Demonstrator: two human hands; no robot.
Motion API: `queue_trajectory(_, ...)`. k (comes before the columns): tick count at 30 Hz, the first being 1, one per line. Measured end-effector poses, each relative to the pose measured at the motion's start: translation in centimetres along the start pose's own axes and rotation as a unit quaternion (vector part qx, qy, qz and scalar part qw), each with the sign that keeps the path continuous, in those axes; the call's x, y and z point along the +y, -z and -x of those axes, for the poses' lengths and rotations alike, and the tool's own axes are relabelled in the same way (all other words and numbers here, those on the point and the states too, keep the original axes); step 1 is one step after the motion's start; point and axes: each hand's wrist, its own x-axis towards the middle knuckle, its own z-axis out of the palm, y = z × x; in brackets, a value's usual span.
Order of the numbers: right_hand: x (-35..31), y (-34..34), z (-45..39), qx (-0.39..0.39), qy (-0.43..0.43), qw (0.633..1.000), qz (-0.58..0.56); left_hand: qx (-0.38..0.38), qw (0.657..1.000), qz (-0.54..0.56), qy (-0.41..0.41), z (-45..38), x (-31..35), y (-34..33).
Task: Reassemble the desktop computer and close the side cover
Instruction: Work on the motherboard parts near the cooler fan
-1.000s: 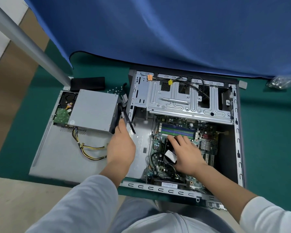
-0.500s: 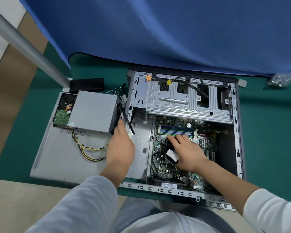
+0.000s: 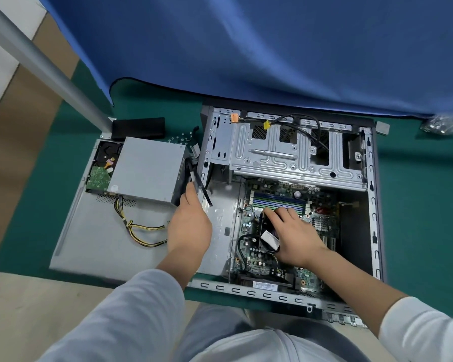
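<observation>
Right hand (image 3: 293,236) fingers clamp the black cooler fan (image 3: 268,237) directly beneath them on the motherboard (image 3: 322,205); left hand (image 3: 188,226) grips the case edge (image 3: 203,194).

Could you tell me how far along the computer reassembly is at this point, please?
Done: the motherboard sits in the case.

In hand: the right hand rests on a black part over the board, while the left hand is at the case's left wall.

Left: the power supply and hard drive lie outside on the side cover, which is off.
</observation>
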Motion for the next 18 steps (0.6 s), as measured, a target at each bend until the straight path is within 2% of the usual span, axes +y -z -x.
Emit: queue_trajectory(18, -0.9, 0.3, -0.4, 0.014, 0.018, 1.0, 0.008, 0.007, 1.0, -0.008, -0.001, 0.0, 0.0, 0.0)
